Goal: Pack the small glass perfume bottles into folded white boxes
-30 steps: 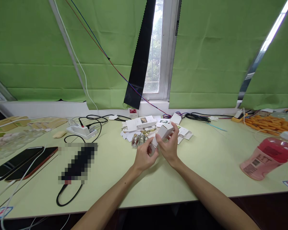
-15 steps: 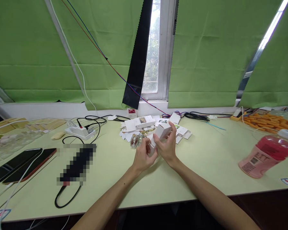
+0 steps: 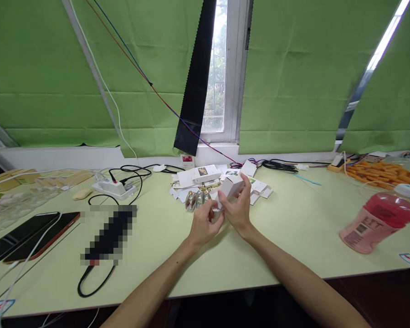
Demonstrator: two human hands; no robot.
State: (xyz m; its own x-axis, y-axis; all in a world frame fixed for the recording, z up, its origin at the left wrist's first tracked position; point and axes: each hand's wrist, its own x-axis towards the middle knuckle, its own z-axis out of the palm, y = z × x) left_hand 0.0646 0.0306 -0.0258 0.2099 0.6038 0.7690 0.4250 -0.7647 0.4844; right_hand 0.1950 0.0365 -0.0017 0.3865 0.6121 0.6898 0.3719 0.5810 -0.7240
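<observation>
White carton: You hold it between both hands just above the worktop, midway along its length and between the near edge and the heap toward the far edge; the white carton is tilted, its lower end toward you and to the left.
Right hand: Your right hand grips the upper part, thumb on the near side, fingers narrowed around the carton; this seems to steady it at a slant.
Left hand: Your left hand has its fingers drawn in narrow on the lower end, probably so that they reach that end while the other hand bears the weight.
Silver pieces: The shiny silver pieces lie just beyond your left hand, likely grouped there for easy reach.
Heap: The white cartons and flaps lie loosely piled toward the far edge, which leaves you room to work in front.
Drink bottle: The pink drink bottle stands toward the right end, well apart from your hands, perhaps to keep it out of the way.
Hidden: Your fingers cover the carton's lower end, so you cannot tell whether its flap is open or what is inside.
Unclear: The dark object on the left is pixelated; what the silver pieces are is hard to make out.
Cut off: The phones run partly out of view at the left.
</observation>
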